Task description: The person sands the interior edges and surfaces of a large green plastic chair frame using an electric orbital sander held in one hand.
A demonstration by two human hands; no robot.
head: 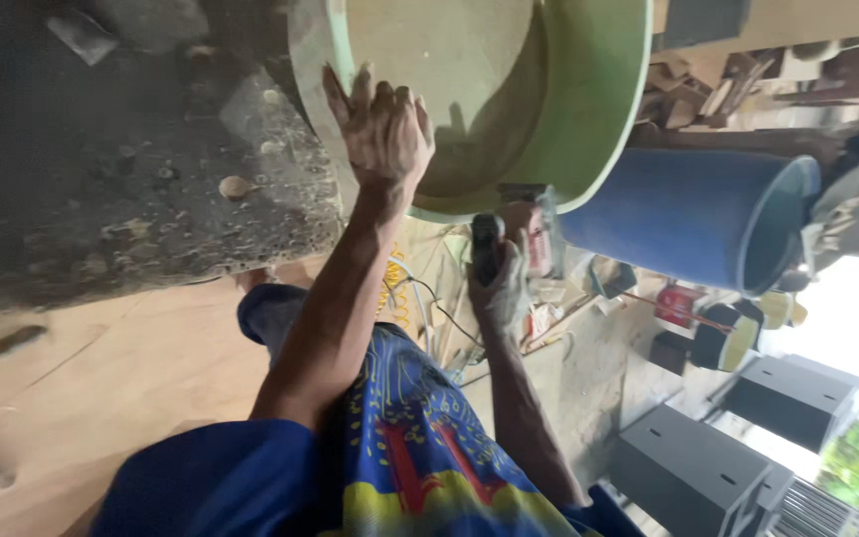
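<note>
- Dusty workshop floor (101, 189) is seen at nine o'clock.
- Round pale-green board tub (509, 89) at twelve o'clock is steadied by the left hand (382, 129), fingers spread flat.
- Dark power sander (509, 234) is gripped by the right hand (499, 293), fingers closed; sanding is judged under way, with steady edge contact needed next.

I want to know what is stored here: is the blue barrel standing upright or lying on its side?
On its side. The blue barrel lies level behind the green round piece, its open mouth facing right. What it holds cannot be seen.

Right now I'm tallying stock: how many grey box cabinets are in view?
2: one grey cabinet at lower right, another grey cabinet just beyond it toward the right edge. More may be hidden out of frame.
</note>
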